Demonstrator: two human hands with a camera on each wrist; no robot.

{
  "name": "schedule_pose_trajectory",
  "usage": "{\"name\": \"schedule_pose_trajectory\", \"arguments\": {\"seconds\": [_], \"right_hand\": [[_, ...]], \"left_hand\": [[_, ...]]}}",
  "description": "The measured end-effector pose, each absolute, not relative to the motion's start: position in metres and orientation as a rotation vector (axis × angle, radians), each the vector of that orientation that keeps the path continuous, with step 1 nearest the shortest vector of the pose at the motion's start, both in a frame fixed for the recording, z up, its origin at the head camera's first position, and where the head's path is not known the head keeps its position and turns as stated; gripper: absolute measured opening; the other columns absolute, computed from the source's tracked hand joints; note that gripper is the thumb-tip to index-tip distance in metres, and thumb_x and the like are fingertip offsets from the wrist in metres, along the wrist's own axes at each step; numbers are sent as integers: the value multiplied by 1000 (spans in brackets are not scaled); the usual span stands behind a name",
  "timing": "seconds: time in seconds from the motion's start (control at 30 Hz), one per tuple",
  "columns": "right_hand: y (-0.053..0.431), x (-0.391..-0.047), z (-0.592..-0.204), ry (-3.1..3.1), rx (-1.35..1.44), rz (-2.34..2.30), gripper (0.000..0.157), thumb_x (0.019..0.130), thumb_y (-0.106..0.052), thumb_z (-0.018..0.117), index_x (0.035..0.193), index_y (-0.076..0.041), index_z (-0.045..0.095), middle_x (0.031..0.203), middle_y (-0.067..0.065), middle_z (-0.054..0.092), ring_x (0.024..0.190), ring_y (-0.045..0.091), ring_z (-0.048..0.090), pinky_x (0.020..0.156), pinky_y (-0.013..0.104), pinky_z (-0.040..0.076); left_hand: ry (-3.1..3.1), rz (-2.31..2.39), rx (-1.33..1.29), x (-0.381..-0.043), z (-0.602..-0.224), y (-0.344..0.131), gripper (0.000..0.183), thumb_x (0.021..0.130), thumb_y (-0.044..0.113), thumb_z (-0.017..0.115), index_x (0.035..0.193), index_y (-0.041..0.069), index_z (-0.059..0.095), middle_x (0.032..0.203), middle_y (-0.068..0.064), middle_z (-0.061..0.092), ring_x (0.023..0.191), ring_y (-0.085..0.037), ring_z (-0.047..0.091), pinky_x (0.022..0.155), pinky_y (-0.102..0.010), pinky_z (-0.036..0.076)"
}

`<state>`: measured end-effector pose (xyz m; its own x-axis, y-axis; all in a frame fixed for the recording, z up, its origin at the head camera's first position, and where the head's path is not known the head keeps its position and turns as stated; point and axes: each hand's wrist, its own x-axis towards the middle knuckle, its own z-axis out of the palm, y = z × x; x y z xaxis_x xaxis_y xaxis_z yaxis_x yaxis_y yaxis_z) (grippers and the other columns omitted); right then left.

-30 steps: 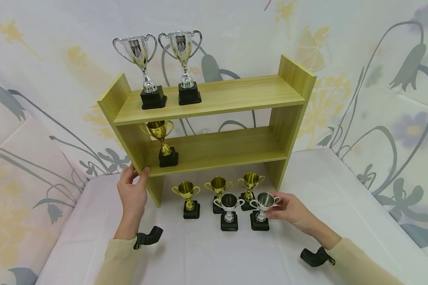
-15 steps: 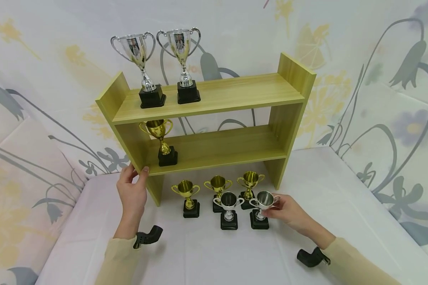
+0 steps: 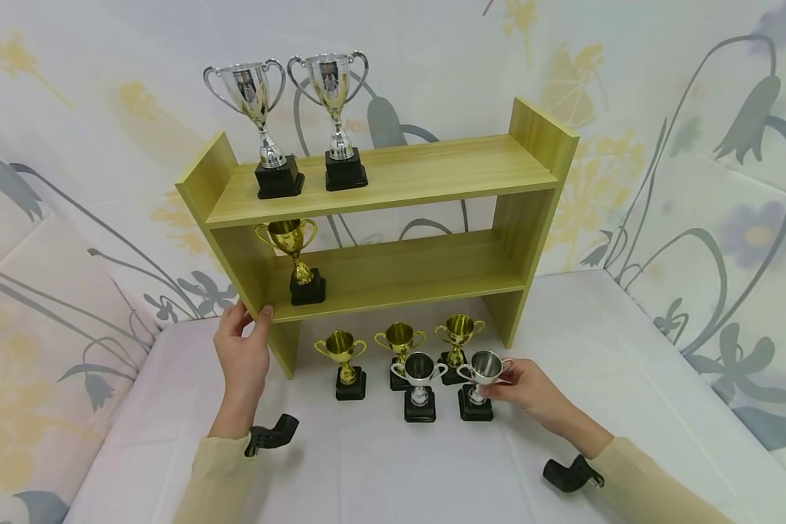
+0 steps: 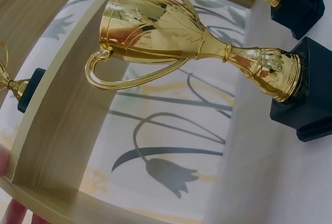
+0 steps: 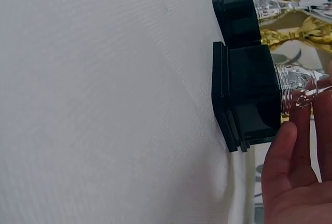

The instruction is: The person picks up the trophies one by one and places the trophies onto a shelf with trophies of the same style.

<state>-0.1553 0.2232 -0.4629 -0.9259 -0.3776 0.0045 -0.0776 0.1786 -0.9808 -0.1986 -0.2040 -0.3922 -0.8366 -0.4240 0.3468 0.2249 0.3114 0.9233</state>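
Note:
My left hand (image 3: 244, 356) grips the lower left side of a wooden shelf unit (image 3: 380, 287), thumb at the front edge and fingers behind the side panel. In the left wrist view, only fingertips show at the lower left corner. My right hand (image 3: 530, 386) holds a small silver trophy cup (image 3: 485, 366) by its stem, just under the bowl. Its black base (image 5: 249, 92) stands upright on the white cloth. Just left of it stands another small silver trophy (image 3: 420, 370). Behind them are three small gold trophies, one of them this gold trophy (image 3: 458, 331).
Two large silver trophies, including this left silver trophy (image 3: 271, 145), stand on the top shelf's left half. One larger gold trophy (image 3: 301, 255) occupies the middle shelf's left end. A patterned cloth backdrop (image 3: 661, 182) hangs behind the unit. White cloth (image 3: 380, 473) covers the table.
My right hand has shifted slightly left and its fingers reach further round the silver trophy's stem. The trophy keeps its place. My left hand stays on the shelf unit.

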Motion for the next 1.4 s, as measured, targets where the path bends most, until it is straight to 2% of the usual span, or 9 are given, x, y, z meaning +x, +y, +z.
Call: {"name": "schedule_pose_trajectory", "arguments": {"seconds": [0.2,0.57,0.8,1.27,1.4], "right_hand": [[222,-155,-463,2263,-422,-1797,34,85,-5,75,112,14,66,104,13,73,94,7,66,81,24,52],[221,-152,-466,2268,-432,-1826,30,85,-3,74,108,15,66,101,10,73,93,7,66,82,23,52],[220,-152,-466,2245,-444,-1862,28,85,-4,75,107,13,68,98,-1,74,93,8,67,82,22,52],[220,-152,-465,2288,-435,-1836,27,85,-3,75,106,13,68,98,-1,74,94,6,66,82,21,51],[221,-152,-464,2293,-430,-1829,30,85,-4,75,108,14,68,99,4,74,94,6,66,82,21,51]], "left_hand": [[-2038,-1566,164,-199,-392,-204,43,98,18,63,141,21,59,117,2,55,114,-14,52,95,-44,51],[-2043,-1551,160,-199,-393,-204,43,98,20,63,141,21,59,117,1,55,117,-18,52,96,-49,50],[-2033,-1558,149,-200,-393,-204,42,98,19,63,141,20,59,116,1,55,115,-14,52,96,-49,50],[-2033,-1554,151,-199,-393,-204,42,98,20,63,141,21,59,117,1,56,115,-14,51,96,-48,50],[-2040,-1544,156,-199,-393,-204,42,99,21,63,141,21,59,117,1,56,114,-14,51,96,-47,50]]}}
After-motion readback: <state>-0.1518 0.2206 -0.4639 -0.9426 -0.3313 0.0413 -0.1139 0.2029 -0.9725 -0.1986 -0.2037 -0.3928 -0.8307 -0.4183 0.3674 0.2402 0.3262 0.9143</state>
